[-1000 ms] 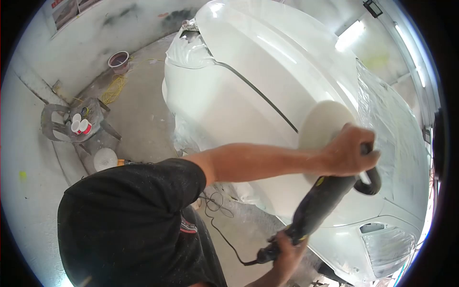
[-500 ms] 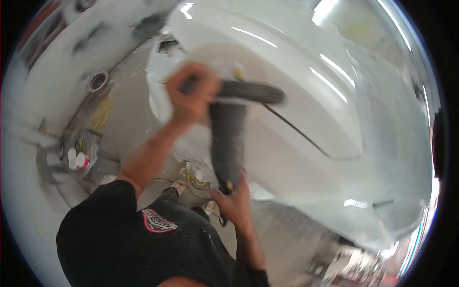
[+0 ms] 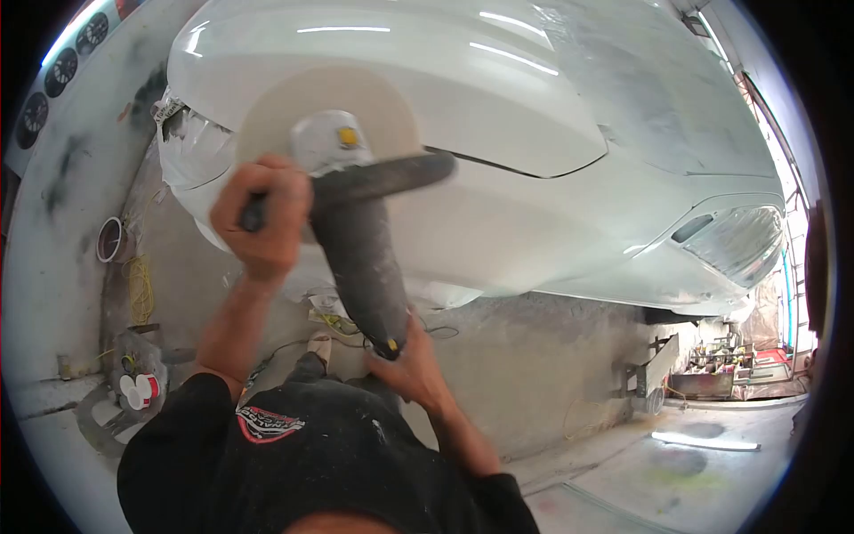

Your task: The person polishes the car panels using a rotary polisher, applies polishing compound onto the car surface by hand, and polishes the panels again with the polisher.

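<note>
Over car hood (image 3: 445,98), left hand (image 3: 265,214) clenched handle (image 3: 391,178), right hand (image 3: 414,363) polisher body (image 3: 363,262); any tilt of pad (image 3: 387,116) risked scorching hood.

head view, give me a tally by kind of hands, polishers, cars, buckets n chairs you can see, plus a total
Hands: 2 (left hand, right hand)
Polisher: 1
Car: 1
Bucket: 1
Chair: 1
Total: 6
</note>
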A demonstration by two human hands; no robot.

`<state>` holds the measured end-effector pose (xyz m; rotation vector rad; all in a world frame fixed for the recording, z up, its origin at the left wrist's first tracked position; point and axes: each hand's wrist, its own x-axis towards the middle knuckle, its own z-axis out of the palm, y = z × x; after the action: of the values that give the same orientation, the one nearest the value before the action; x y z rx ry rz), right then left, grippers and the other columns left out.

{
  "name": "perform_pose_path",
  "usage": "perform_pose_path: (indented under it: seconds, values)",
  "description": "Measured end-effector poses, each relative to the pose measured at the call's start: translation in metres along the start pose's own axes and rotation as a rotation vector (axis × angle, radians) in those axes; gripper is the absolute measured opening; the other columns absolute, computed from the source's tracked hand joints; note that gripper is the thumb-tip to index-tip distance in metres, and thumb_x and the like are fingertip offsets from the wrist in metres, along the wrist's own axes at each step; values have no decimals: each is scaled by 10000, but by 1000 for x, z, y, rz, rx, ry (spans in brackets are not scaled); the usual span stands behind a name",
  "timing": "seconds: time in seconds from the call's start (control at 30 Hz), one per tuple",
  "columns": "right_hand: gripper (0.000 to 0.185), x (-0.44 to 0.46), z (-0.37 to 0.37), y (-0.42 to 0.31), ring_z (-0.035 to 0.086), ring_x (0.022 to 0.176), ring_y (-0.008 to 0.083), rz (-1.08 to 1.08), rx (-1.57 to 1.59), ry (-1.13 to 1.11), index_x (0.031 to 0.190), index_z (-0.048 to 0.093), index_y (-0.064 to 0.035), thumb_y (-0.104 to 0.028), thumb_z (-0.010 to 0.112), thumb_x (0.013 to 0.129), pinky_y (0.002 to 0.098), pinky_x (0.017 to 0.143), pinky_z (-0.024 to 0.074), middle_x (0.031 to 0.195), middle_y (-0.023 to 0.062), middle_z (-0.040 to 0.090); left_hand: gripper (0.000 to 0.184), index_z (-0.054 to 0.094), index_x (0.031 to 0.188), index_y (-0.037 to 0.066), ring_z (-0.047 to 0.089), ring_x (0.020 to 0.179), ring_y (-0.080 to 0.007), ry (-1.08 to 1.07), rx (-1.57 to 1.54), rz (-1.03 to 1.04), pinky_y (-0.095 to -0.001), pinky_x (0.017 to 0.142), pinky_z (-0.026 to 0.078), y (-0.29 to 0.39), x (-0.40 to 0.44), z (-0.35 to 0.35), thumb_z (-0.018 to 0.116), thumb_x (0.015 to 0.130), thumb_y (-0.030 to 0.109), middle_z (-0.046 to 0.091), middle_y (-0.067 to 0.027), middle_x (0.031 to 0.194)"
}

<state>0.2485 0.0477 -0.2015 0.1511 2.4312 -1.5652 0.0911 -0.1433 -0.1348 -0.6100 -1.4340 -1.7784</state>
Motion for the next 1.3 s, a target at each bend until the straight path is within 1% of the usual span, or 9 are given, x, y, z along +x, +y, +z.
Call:
perform_pose_path:
  seconds: [0.17, 0.27, 0.53, 0.7, 0.73, 0.83, 1.03, 1.23, 1.3]
  values:
    - [768, -59, -45, 47, 638, 1004, 282, 116, 178, 193, 1390, 402, 32, -165, 783, 753, 431, 880, 521, 1146, 165, 627, 130, 621, 746, 15, 584, 552, -105, -179, -118, 5, -286, 504, 451, 26, -28, 112, 718, 815, -39, 625, -75, 639]
    - [616, -89, -74, 73, 622, 896, 219, 161, 254, 323, 1268, 479, 4, -125, 779, 746, 384, 803, 524, 1020, 106, 617, 91, 637, 788, -2, 615, 599, -106, -321, -158, 81, -270, 526, 459, 29, -48, 171, 695, 831, -56, 657, -91, 688]
    - [368, -115, -136, 99, 609, 625, 136, 100, 315, 512, 1012, 575, -19, -85, 770, 707, 308, 582, 503, 744, 43, 613, 127, 634, 760, 2, 603, 576, -118, -382, -297, -19, -270, 530, 446, 40, -84, 271, 739, 825, -28, 645, -68, 656]
    - [309, -110, -126, 84, 591, 619, 122, 110, 237, 310, 951, 607, -14, -96, 777, 706, 300, 582, 492, 723, 29, 610, 105, 630, 773, -6, 599, 578, -113, -270, -108, 80, -270, 525, 451, 46, -76, 219, 708, 827, -51, 651, -83, 671]
    - [382, -104, -117, 84, 589, 655, 109, 80, 239, 259, 1033, 593, -11, -114, 780, 717, 287, 605, 488, 782, 28, 627, 97, 631, 780, -8, 598, 580, -111, -247, -63, 100, -269, 525, 453, 45, -72, 197, 698, 828, -58, 652, -86, 676]
    - [734, -79, -85, 94, 687, 871, 292, -8, 159, 111, 1352, 446, 49, -118, 781, 721, 408, 847, 531, 1003, 172, 687, 104, 637, 769, 9, 611, 599, -122, -99, 31, -38, -281, 551, 467, 44, -70, 134, 726, 814, -22, 649, -74, 678]
    - [925, -38, -37, 41, 683, 1033, 470, 34, -116, -162, 1523, 301, 10, -194, 770, 752, 468, 973, 504, 1109, 304, 693, 125, 597, 812, -20, 509, 609, -73, 109, 105, -34, -249, 541, 422, 38, -62, 24, 684, 894, 17, 645, -91, 766]
    - [914, -49, -24, 64, 679, 1024, 474, -30, -68, -82, 1516, 314, -6, -222, 771, 755, 492, 952, 508, 1077, 313, 695, 83, 614, 844, -35, 557, 612, -95, 5, 174, -3, -258, 533, 444, 44, -78, 19, 686, 876, -8, 682, -148, 807]
    - [896, -62, -33, 86, 652, 1108, 446, 27, -50, -59, 1499, 343, 8, -207, 782, 748, 487, 990, 489, 1181, 302, 655, 86, 626, 844, -39, 594, 619, -115, -87, 137, -29, -261, 541, 465, 46, -90, 39, 710, 848, -16, 692, -164, 807]
